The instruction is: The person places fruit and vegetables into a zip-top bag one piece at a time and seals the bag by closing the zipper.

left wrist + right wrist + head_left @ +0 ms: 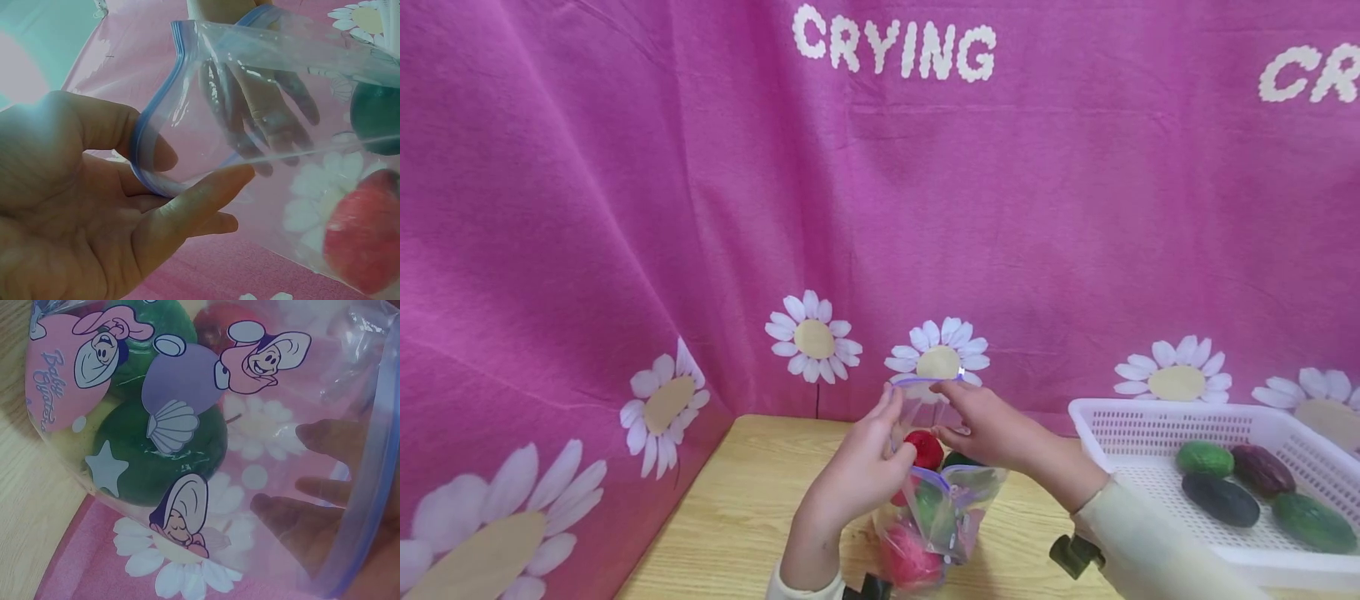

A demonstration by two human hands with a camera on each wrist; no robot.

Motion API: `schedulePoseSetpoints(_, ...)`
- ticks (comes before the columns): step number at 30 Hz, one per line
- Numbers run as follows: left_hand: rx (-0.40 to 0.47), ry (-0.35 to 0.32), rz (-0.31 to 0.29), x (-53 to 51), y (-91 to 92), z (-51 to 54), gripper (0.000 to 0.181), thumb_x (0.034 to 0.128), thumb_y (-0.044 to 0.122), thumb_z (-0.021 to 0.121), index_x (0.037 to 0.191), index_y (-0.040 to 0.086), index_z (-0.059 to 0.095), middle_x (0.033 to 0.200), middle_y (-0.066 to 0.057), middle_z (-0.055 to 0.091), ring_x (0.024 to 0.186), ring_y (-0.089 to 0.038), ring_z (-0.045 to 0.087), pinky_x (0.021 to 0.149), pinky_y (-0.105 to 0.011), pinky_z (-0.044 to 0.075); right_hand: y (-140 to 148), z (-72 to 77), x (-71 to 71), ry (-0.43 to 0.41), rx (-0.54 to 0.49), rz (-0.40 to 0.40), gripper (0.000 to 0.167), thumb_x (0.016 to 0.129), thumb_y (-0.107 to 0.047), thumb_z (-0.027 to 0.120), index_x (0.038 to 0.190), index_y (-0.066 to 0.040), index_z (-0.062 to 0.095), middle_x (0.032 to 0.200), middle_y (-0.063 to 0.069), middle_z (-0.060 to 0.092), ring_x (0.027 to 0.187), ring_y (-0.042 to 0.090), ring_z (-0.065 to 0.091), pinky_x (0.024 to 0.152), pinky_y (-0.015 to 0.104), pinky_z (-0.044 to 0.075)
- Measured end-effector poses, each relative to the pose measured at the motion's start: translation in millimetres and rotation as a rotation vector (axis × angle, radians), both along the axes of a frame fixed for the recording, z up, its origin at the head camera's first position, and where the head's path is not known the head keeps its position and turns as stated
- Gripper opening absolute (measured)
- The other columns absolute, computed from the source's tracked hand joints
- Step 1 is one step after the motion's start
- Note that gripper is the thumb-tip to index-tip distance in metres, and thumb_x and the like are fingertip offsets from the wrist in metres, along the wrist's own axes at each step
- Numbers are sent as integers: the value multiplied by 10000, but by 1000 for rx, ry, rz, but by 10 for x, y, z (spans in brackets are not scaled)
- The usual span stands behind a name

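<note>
A clear zip bag (988, 492) with a blue-purple rim and printed cartoon figures stands on the table, its mouth spread. My left hand (859, 471) grips one side of the rim; in the left wrist view a finger of this hand (75, 194) hooks over the blue strip (141, 128). The right hand (1000, 429) is at the other side, its fingers (269, 112) extended inside the bag mouth, seen through the plastic in the right wrist view too. Inside the bag lie a red item (923, 450), a pinkish-red one (912, 554) and green ones (159, 456).
A white perforated basket (1086, 408) stands on the right, with green items (1205, 458), a dark one (1221, 500) and a purple one (1264, 471) in it. The wooden table (722, 500) meets a pink cloth (1037, 250) with daisies behind and at the left.
</note>
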State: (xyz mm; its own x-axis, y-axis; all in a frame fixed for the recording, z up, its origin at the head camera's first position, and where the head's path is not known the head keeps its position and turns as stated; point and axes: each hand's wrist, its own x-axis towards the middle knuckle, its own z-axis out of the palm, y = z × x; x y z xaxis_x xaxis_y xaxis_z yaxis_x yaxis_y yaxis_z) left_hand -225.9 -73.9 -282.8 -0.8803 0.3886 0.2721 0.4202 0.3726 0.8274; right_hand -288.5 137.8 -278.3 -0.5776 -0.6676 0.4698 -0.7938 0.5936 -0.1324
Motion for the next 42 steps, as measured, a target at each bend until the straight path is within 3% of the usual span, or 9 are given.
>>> schedulePoseSetpoints(10, -6, 34, 28, -28, -32, -2, 713, 979, 70, 546, 1595, -11, 195, 1697, -136, 65, 541, -100, 431, 494, -182, 394, -5, -6, 31, 16, -18, 33, 401, 876, -36, 726, 1222, 61, 548, 1123, 218, 694, 915, 326, 715, 806, 440, 595)
schedulePoseSetpoints(13, 2, 37, 33, -24, -43, -6, 714, 976, 66, 555, 1592, -14, 204, 1694, -148, 81, 937, -219, 676, 491, -186, 411, -10, -10, 48, -4, -28, 36, 369, 886, -33, 714, 1212, 42, 558, 1130, 198, 691, 910, 304, 717, 812, 429, 595)
schedulePoseSetpoints(15, 3, 36, 41, -21, -46, -14, 710, 976, 67, 558, 1590, -17, 212, 1692, -153, 92, 1217, -294, 601, 490, -186, 418, -12, -10, 69, -27, -49, 36, 319, 893, -27, 702, 1183, 26, 583, 1093, 167, 694, 887, 266, 715, 799, 398, 597)
schedulePoseSetpoints(18, -5, 37, 56, -14, -49, -26, 701, 975, 76, 548, 1586, -22, 219, 1690, -158, 94, 944, -233, 669, 485, -186, 402, -3, -14, 100, -39, -127, 17, 219, 882, 8, 674, 1097, 4, 631, 982, 104, 699, 812, 174, 692, 727, 321, 593)
schedulePoseSetpoints(20, -10, 45, 63, -13, -51, -37, 696, 971, 77, 539, 1582, -33, 223, 1687, -169, 92, 610, -128, 530, 480, -192, 379, 24, -15, 125, -17, -220, -7, 174, 861, 42, 654, 1027, -8, 658, 882, 49, 683, 744, 110, 653, 656, 271, 573)
schedulePoseSetpoints(22, -10, 52, 64, -13, -51, -47, 693, 966, 72, 532, 1578, -41, 227, 1686, -175, 93, 470, -94, 331, 475, -198, 359, 77, -19, 150, 49, -329, -50, 165, 834, 76, 632, 956, -27, 672, 807, 0, 650, 687, 65, 598, 591, 240, 539)
schedulePoseSetpoints(27, -1, 59, 56, -11, -45, -68, 686, 964, 67, 525, 1573, -55, 232, 1686, -175, 97, 454, -75, 302, 485, -199, 354, 341, -60, 203, 219, -500, -168, 226, 787, 126, 613, 889, -65, 675, 751, -62, 580, 649, 39, 506, 537, 211, 470)
schedulePoseSetpoints(36, -8, 38, 65, 15, -49, -66, 687, 979, 88, 533, 1581, -39, 227, 1692, -146, 86, 448, -89, 315, 479, -183, 361, 1288, -328, 129, 333, -449, -376, 208, 759, 108, 625, 890, -51, 659, 773, -10, 599, 699, 54, 502, 575, 122, 404)
schedulePoseSetpoints(42, -20, 39, 59, 10, -32, -42, 692, 984, 89, 538, 1587, -24, 219, 1692, -143, 80, 456, -93, 315, 480, -179, 363, 2201, -546, 67, 147, -350, -629, 264, 788, 49, 634, 1048, 76, 593, 856, 216, 617, 763, 329, 594, 654, 363, 475)
